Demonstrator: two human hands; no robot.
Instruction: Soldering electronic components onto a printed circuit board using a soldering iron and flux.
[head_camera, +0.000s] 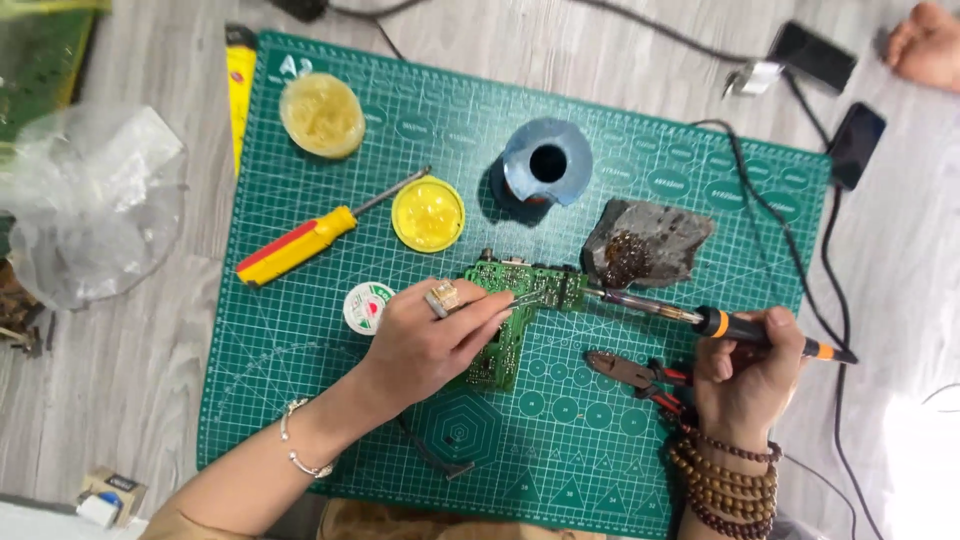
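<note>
Head view shows soldering underway: left hand (425, 345) pinches tweezers (528, 296) on the circuit board (505, 335), right hand (745, 375) grips the soldering iron (700, 320) touching it.

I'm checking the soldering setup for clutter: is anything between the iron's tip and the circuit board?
Nothing visible: the soldering iron in the right hand reaches the circuit board unobstructed, beside tweezers in the left hand.
</note>
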